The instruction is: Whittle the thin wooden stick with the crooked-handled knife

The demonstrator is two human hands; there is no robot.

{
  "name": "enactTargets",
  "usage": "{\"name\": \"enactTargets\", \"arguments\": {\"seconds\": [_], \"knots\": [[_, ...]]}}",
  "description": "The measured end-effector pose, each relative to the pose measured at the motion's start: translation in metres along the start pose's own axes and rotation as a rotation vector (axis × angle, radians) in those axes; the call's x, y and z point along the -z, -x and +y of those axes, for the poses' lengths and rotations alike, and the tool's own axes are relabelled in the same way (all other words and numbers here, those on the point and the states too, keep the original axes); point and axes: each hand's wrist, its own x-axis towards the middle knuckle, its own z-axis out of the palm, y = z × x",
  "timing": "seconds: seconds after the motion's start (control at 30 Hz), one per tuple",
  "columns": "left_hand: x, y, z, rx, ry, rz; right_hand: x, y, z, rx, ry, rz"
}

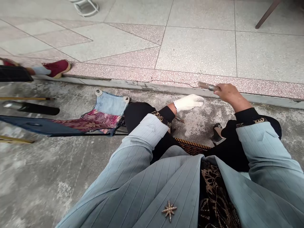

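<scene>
1. Shoes in dark red are showing at far left, worn by another person, one of them resting at the edge of the tiled step.
2. Nearer to us, a dark bottle is lying on its side, and a folding seat of denim and floral cloth is stretching out just right of it.
3. Our left hand, in a white glove, is hovering low with its fingers close together and slightly bent; nothing is showing in them — whether the palm is hiding something, we cannot tell.
4. Up and to the right of those gloved fingertips, a short rod is sitting apart from them in the view; its long axis is running nearly left to right, the free end pointing left.
5. Our right hand, bare, is gripping the rod's right end with fingers wrapped around it — so it is being the nearer hand.
6. Rough concrete ground is spreading beneath both hands; the step is running across just behind the rod, and a brown furniture leg is standing at upper right.
</scene>
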Motion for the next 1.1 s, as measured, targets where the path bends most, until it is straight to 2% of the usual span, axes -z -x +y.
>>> {"name": "enactTargets", "arguments": {"seconds": [0.07,0.13,0.23,0.33,0.43,0.53,0.63,0.73,0.83,0.93,1.03,1.1], "knots": [[0.004,0.002,0.003,-0.016,-0.153,0.078,-0.002,0.001,-0.004,0.084,0.106,-0.179],[0.01,0.003,0.006,-0.009,-0.277,0.158,-0.006,0.004,-0.007,0.22,0.108,-0.372],[0.017,0.004,0.008,0.006,-0.349,0.228,-0.008,0.011,-0.011,0.419,-0.019,-0.591],[0.022,0.003,0.004,0.014,-0.285,0.24,-0.001,0.019,-0.011,0.542,-0.243,-0.699],[0.02,0.001,-0.002,0.085,-0.182,0.242,0.01,0.024,-0.007,0.552,-0.563,-0.633],[0.013,-0.001,-0.006,0.14,-0.123,0.231,0.016,0.021,0.0,0.42,-0.857,-0.398],[0.006,-0.001,-0.004,0.085,-0.189,0.172,0.012,0.011,0.005,0.214,-1.014,-0.148],[0.004,0.001,0.001,0.056,-0.398,0.155,0.008,0.001,0.006,0.056,-0.929,0.023],[0.008,0.006,0.01,0.024,-0.645,0.142,0.008,-0.006,0.004,-0.007,-0.58,0.102],[0.019,0.012,0.024,0.004,-0.822,0.139,0.009,-0.009,-0.001,0.04,-0.233,0.012],[0.035,0.014,0.036,0.019,-0.919,0.153,0.009,-0.008,-0.008,0.221,-0.102,-0.285],[0.047,0.013,0.037,0.011,-0.895,0.141,0.012,-0.003,-0.013,0.414,-0.173,-0.515]]}}
